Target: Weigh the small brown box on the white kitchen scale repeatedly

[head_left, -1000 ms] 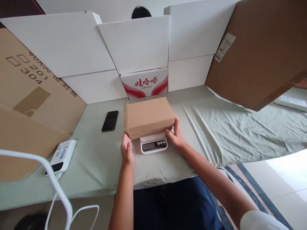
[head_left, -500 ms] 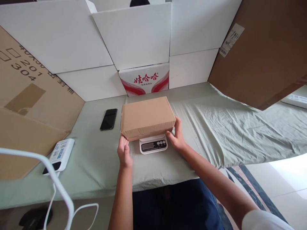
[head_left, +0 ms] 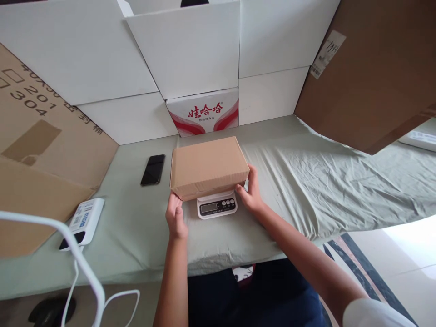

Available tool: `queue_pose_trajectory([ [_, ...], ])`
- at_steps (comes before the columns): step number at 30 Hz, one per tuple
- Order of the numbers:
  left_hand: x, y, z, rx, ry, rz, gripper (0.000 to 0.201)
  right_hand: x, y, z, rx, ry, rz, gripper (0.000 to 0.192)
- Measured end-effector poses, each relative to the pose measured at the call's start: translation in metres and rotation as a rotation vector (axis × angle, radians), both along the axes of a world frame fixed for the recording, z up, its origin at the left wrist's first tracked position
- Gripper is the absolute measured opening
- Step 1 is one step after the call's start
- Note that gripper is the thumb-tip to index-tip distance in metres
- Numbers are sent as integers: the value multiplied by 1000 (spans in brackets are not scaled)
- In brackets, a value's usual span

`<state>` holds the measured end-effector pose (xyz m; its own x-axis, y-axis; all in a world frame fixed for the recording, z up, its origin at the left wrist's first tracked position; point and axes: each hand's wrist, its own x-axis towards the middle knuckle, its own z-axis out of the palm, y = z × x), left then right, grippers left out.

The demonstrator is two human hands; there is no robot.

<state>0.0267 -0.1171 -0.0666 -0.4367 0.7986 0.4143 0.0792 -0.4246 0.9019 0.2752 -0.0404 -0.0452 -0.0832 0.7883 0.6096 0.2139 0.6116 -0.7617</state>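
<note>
A closed brown cardboard box (head_left: 208, 166) rests on a small white digital scale (head_left: 216, 206) in the middle of the table. My left hand (head_left: 176, 219) touches the box's near left corner with its fingertips. My right hand (head_left: 251, 190) cups the box's right end, thumb under the near edge and fingers up the side. The scale's display and buttons show below the box, between my hands.
A black phone (head_left: 153, 169) lies left of the box. A white power bank (head_left: 82, 221) with a white cable sits at the near left. White and brown cardboard sheets wall the table's back and sides; a red-and-white printed carton (head_left: 203, 111) stands behind the box.
Both hands stay at the box's ends; the left hand has eased slightly back from the corner. The camera has tipped down a little.
</note>
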Motion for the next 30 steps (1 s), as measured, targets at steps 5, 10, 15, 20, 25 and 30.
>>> queue_pose_trajectory([
  [5, 1, 2, 3, 23, -28, 51, 85, 2, 2, 0, -9, 22, -53, 71],
  [10, 3, 0, 1, -5, -27, 17, 84, 2, -1, 4, -28, -14, 26, 82],
  [15, -2, 13, 24, 60, -26, -23, 81, 0, 2, 22, -27, 40, 43, 83],
  [20, -22, 78, 59, 60, -10, -74, 89, -14, 54, 47, 39, 64, 117, 95],
  [25, -28, 141, 36, -42, -142, -86, 96, -34, 119, 23, -16, 126, 160, 99],
  [30, -28, 153, 4, -131, -194, -75, 93, -35, 132, -4, -107, 114, 164, 90],
])
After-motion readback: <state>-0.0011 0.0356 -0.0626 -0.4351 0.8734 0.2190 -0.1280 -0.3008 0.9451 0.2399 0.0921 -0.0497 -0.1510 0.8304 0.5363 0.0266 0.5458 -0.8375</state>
